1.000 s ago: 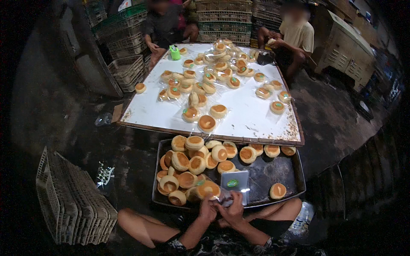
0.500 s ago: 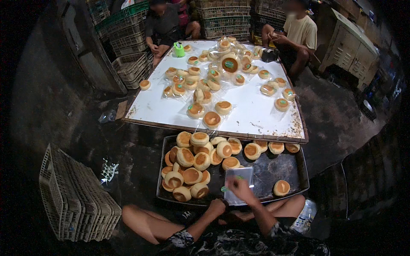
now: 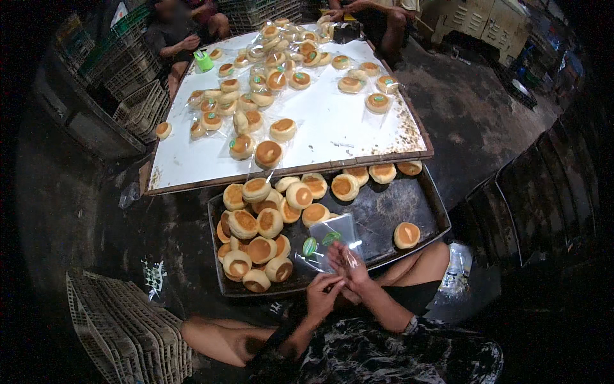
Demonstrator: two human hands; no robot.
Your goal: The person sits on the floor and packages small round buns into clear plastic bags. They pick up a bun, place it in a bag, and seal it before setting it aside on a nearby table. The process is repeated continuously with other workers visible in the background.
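Observation:
My left hand (image 3: 323, 296) and my right hand (image 3: 350, 269) meet at the near edge of a black baking tray (image 3: 409, 198). A clear plastic bag (image 3: 351, 256) glints across the right hand's curled fingers. The left hand's fingertips pinch beside it, seemingly on the bag's edge. Just beyond lies a stack of clear plastic bags (image 3: 343, 228), with a green label (image 3: 309, 246) beside it. Round browned buns (image 3: 244, 224) are heaped at the tray's left, several line its far side, and a single bun (image 3: 407, 235) sits at the right.
A white-topped table (image 3: 332, 131) beyond the tray bears many bagged buns (image 3: 276, 80) and a green container (image 3: 203, 60). Plastic crates (image 3: 128, 326) stand at lower left. Two people sit at the far side, one with a hand (image 3: 189, 42) raised. A metal cabinet (image 3: 476, 29) stands at far right.
My right hand has come off the bag stack toward me, clear plastic now at its fingers. My left hand has opened from a fist into a pinch beside it. The view has shifted.

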